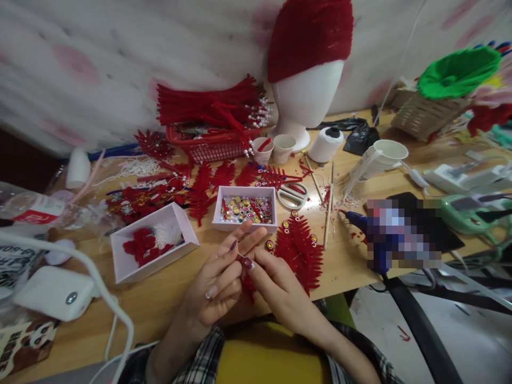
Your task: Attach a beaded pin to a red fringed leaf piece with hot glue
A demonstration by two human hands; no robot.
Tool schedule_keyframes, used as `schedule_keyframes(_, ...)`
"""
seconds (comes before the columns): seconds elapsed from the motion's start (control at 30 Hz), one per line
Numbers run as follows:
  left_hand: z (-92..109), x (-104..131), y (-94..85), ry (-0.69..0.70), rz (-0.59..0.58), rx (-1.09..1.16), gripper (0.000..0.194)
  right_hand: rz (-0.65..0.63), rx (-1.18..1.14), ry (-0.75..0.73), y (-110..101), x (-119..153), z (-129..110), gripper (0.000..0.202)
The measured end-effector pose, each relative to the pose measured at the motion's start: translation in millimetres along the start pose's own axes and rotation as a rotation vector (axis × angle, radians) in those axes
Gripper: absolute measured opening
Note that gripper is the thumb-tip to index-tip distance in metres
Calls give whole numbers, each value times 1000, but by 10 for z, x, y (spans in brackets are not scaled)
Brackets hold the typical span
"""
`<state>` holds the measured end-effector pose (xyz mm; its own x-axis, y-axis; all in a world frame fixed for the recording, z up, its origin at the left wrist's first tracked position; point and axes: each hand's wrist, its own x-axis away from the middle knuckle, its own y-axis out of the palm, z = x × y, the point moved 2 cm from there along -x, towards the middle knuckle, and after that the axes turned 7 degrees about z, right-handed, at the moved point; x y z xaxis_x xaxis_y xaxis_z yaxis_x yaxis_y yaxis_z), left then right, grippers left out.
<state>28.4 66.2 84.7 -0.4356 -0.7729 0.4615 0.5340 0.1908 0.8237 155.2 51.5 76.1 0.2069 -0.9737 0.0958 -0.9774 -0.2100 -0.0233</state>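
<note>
My left hand and my right hand meet over the table's front edge, fingertips together. Thumb and finger of the left pinch at a thin, pale thing too small to name, while its other fingers reach outward. The right hand's fingers are closed at the same spot, and their grip is mostly hidden. Red fuzzy material shows below and between the hands. Just right of them lie red chenille leaves with yellow-centred gems on their tips. Beyond my fingertips sits a white box of mixed gems and beads.
A second white box holds red fuzzy pieces and pearls. Scissors, wooden sticks and a blue glue gun lie rightward. Behind are a red basket, paper cups, thread spool and mannequin head.
</note>
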Motion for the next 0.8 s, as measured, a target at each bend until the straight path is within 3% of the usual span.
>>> schedule_keyframes(0.4, -13, -20, 19, 76, -36, -165, 43, -4, 30, 5, 2, 5, 13, 29)
schedule_keyframes(0.8, -38, -21, 30, 64, 0, -158, 44, 21, 33, -38, -31, 4, 22, 25)
